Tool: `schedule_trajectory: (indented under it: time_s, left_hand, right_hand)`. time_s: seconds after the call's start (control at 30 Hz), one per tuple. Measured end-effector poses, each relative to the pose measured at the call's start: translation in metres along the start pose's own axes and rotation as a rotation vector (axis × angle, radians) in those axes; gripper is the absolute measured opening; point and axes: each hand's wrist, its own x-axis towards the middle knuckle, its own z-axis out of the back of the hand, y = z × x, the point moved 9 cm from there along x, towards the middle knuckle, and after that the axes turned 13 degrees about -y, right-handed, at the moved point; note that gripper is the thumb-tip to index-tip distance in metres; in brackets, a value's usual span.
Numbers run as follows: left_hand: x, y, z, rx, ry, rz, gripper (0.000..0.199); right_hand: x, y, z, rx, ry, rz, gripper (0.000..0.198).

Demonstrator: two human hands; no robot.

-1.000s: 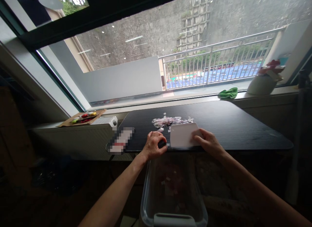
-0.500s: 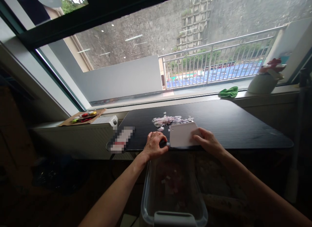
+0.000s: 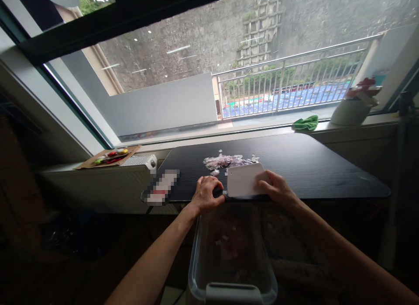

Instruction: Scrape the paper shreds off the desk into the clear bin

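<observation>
My left hand (image 3: pixel 207 192) rests at the front edge of the black table (image 3: pixel 310 165), fingers curled round a short black handle (image 3: pixel 217 192). Right of that handle is a flat, pale rectangular plate (image 3: pixel 244 180) with a small hole near its upper left corner. A small shiny piece shows between the two; I cannot tell if they are joined. My right hand (image 3: pixel 276 185) pinches the plate at its right end. Just behind the plate lies a loose heap of whitish-pink scraps (image 3: pixel 225 161). Below the table edge stands a clear plastic bin (image 3: pixel 193 270) with some scraps inside.
A blurred-out item (image 3: pixel 162 187) lies at the table's left end. On the radiator (image 3: pixel 108 182) is brown cardboard (image 3: pixel 88 161) with small colourful things. A green cloth (image 3: pixel 306 123) and a pale pot (image 3: pixel 348 112) stand on the windowsill, beside the large window.
The whole view has shifted very slightly. Both hands keep their holds, and the plate and the scraps look the same.
</observation>
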Motion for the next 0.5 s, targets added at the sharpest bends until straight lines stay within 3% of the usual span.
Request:
schedule_trajectory:
  time_s: [0.17,0.33,0.5]
  left_hand:
    - [0.0,0.001,0.0,0.0,-0.006,-0.004,0.019]
    - [-0.001,0.0,0.001,-0.009,-0.005,-0.003,0.018]
    - [-0.001,0.0,0.001,-0.015,0.011,0.008,0.022]
  right_hand:
    - [-0.001,0.0,-0.006,0.016,0.062,-0.008,0.021]
    - [0.006,0.004,-0.002,-0.002,0.038,0.016,0.019]
    - [0.02,0.02,-0.015,-0.063,0.153,0.05,0.012]
